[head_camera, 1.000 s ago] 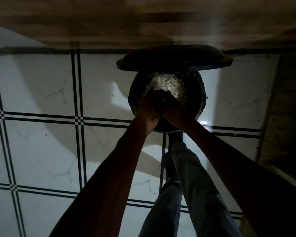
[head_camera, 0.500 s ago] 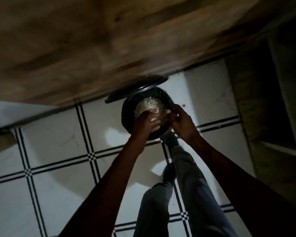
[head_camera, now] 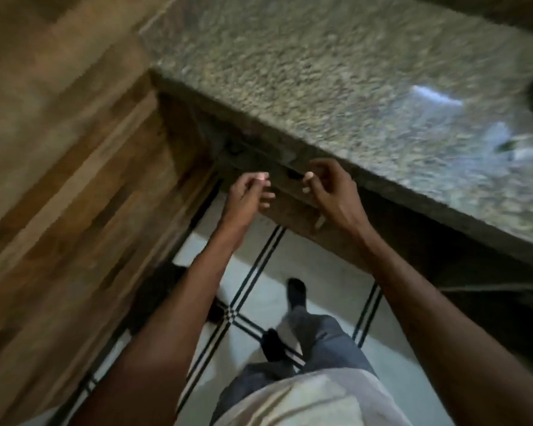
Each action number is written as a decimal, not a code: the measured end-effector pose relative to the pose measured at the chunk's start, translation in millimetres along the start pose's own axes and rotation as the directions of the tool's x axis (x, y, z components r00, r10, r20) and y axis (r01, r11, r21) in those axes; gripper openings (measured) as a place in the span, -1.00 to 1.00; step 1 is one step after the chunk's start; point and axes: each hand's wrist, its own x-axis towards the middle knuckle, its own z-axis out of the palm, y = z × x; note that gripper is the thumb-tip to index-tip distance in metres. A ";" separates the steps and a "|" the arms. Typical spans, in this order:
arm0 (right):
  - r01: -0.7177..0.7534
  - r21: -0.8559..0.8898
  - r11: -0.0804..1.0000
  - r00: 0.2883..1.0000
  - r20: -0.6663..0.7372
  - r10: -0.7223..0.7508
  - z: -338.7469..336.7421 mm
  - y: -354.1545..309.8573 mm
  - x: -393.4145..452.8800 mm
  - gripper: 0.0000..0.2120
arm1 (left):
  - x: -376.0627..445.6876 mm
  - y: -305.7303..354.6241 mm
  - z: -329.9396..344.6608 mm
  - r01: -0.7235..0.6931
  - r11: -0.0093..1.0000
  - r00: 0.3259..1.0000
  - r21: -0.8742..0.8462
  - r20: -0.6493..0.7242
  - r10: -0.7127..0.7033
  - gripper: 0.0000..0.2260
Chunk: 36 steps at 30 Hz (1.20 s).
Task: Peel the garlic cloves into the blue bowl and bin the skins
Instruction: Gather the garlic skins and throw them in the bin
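Two hands hover apart below a speckled stone counter (head_camera: 336, 87) at 1 o'clock: left hand (head_camera: 248, 193) and right hand (head_camera: 328, 187), fingers loosely curled, pinching nothing discernible. Garlic, bowl and bin are out of view; frame blurred.

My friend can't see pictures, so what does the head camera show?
Two bare hands, left hand and right hand, reach forward with loosely curled fingers and seem to hold nothing, just below a speckled counter. Underneath are a tiled floor and the person's legs.
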 end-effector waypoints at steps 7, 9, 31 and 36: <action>-0.131 0.162 0.978 0.930 -0.321 0.178 -183.4 47.7 -5.0 -0.80 | 29.2 85.5 194.2 -0.094 0.991 0.960 0.099 0.274 0.064 -0.88; -0.152 0.187 0.970 0.892 -0.398 0.216 -229.7 68.8 -3.2 -0.82 | 41.0 97.1 249.1 -0.112 0.986 0.935 0.121 0.348 0.063 -0.92; -0.493 -0.243 0.836 0.756 -0.594 0.273 -486.9 230.9 87.1 -0.70 | 160.4 82.4 491.1 -0.639 0.462 0.756 0.615 0.612 0.231 -0.73; -0.504 -0.319 0.803 0.780 -0.567 0.264 -488.3 248.5 98.9 -0.78 | 165.1 88.4 492.5 -0.646 0.487 0.743 0.588 0.632 0.221 -0.76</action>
